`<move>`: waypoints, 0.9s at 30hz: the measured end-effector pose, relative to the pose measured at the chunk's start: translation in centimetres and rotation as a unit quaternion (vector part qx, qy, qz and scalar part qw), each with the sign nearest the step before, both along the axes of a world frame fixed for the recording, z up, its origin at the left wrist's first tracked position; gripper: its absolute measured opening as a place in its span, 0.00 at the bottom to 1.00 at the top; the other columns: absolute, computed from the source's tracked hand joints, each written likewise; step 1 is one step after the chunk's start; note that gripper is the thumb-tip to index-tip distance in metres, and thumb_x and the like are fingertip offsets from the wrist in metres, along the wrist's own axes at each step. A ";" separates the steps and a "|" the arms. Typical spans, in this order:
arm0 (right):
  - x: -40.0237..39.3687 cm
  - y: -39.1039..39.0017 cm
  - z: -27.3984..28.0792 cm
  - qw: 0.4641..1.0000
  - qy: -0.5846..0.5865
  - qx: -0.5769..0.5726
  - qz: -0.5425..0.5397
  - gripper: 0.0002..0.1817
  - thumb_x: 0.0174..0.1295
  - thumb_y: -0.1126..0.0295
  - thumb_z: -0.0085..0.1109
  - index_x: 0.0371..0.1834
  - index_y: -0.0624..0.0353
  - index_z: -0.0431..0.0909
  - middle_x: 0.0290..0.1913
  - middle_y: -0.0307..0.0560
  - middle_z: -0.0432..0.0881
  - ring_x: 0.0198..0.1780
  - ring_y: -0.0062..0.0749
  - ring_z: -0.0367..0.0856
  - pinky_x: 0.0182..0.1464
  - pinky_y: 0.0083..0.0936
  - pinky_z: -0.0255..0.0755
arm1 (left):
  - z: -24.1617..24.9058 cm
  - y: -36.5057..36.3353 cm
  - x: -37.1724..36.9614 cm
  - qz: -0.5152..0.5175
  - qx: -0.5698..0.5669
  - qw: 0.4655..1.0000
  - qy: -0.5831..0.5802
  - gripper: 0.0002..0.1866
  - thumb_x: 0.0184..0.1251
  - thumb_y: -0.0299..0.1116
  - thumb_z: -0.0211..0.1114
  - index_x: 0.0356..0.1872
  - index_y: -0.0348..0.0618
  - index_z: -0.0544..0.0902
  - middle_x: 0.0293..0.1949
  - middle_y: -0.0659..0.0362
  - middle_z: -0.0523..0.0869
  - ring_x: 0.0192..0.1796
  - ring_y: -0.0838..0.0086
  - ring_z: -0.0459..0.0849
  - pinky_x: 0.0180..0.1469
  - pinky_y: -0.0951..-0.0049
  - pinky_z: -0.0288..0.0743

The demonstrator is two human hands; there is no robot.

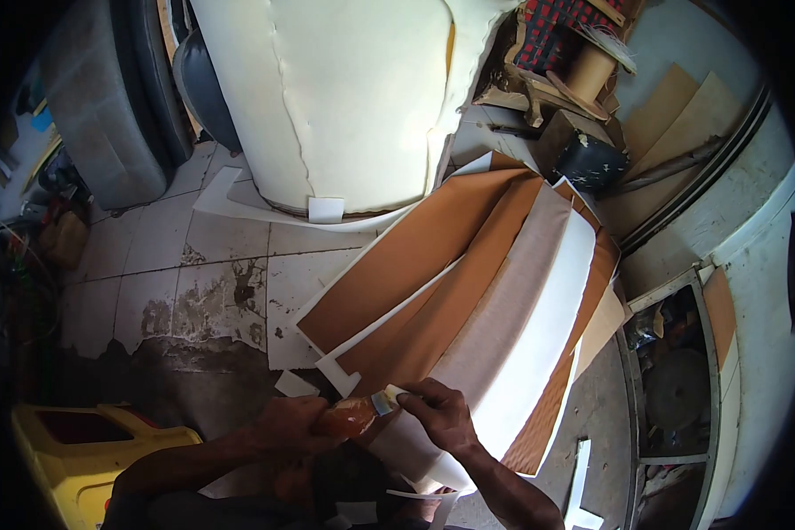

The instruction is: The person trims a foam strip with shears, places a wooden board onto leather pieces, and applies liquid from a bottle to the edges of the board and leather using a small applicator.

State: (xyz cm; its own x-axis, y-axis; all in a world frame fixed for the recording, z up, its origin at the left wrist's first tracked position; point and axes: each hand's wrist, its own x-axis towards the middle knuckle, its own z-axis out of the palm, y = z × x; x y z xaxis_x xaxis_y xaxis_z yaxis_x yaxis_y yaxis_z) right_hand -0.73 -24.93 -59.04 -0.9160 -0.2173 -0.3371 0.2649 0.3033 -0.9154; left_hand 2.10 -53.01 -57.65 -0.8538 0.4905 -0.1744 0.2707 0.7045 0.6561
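My left hand (291,420) is closed around a clear container of amber glue-like liquid (352,417), tilted toward the right. In my right hand (438,413) I pinch a small brush (382,403) with a pale handle and a grey band, its end at the container's mouth. Under and beyond my hands spreads a sewn cover (486,256) of brown leather-like panels with white backing. A greyish-mauve strip (477,336) and a white strip (539,327) run along it.
A large cream foam-covered seat piece (353,97) stands ahead on the tiled floor. A grey cushion (97,106) leans at the left, above a yellow plastic stool (97,459). Right are a metal-framed shelf (671,380), a thread spool (592,75) and foam scraps (581,486).
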 end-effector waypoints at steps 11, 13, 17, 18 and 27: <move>0.1 0.9 -0.1 0.993 -0.041 -0.094 0.063 0.15 0.68 0.67 0.64 0.53 0.64 0.85 0.43 0.46 0.87 0.45 0.26 0.84 0.52 0.23 0.76 | -0.3 0.0 0.1 0.041 -0.085 0.994 -0.049 0.25 0.58 0.57 0.71 0.35 0.42 0.80 0.31 0.50 0.85 0.35 0.53 0.87 0.37 0.56 0.79; -1.5 2.7 -0.8 0.990 -0.063 -0.118 0.049 0.15 0.69 0.65 0.62 0.53 0.62 0.85 0.43 0.48 0.88 0.43 0.28 0.85 0.51 0.25 0.77 | -0.8 -0.2 0.2 0.054 -0.096 0.992 -0.061 0.25 0.58 0.57 0.71 0.34 0.42 0.80 0.31 0.50 0.85 0.35 0.54 0.87 0.37 0.56 0.79; -7.6 9.4 -7.9 0.927 0.301 0.213 -0.067 0.12 0.67 0.68 0.61 0.49 0.60 0.86 0.39 0.55 0.86 0.37 0.42 0.86 0.41 0.31 0.80 | -0.4 -0.5 0.5 0.095 -0.054 0.991 -0.072 0.26 0.55 0.57 0.73 0.32 0.41 0.81 0.30 0.49 0.86 0.34 0.54 0.87 0.37 0.58 0.79; -8.6 10.0 -7.8 0.926 0.283 0.231 -0.097 0.10 0.65 0.69 0.62 0.46 0.60 0.87 0.37 0.56 0.86 0.35 0.42 0.86 0.41 0.32 0.80 | -0.3 -0.5 0.6 0.115 -0.032 0.989 -0.084 0.26 0.54 0.57 0.74 0.31 0.41 0.80 0.30 0.49 0.85 0.33 0.54 0.86 0.36 0.58 0.78; -0.6 4.8 -10.6 0.901 0.367 0.213 0.090 0.10 0.58 0.74 0.65 0.43 0.57 0.87 0.33 0.51 0.85 0.31 0.45 0.83 0.34 0.36 0.77 | -1.6 -1.4 0.7 0.103 -0.046 0.990 -0.087 0.27 0.50 0.53 0.78 0.35 0.38 0.83 0.32 0.48 0.86 0.34 0.56 0.87 0.39 0.60 0.79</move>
State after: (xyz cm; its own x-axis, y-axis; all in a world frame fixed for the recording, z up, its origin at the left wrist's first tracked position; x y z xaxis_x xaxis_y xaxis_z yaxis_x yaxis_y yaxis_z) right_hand -1.33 -20.11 -69.61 -0.8890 -0.3781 0.2583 -0.4532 0.6467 -0.6135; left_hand 2.84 -54.38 -59.27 -0.8870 0.2849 -0.3634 0.0045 0.7923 0.6101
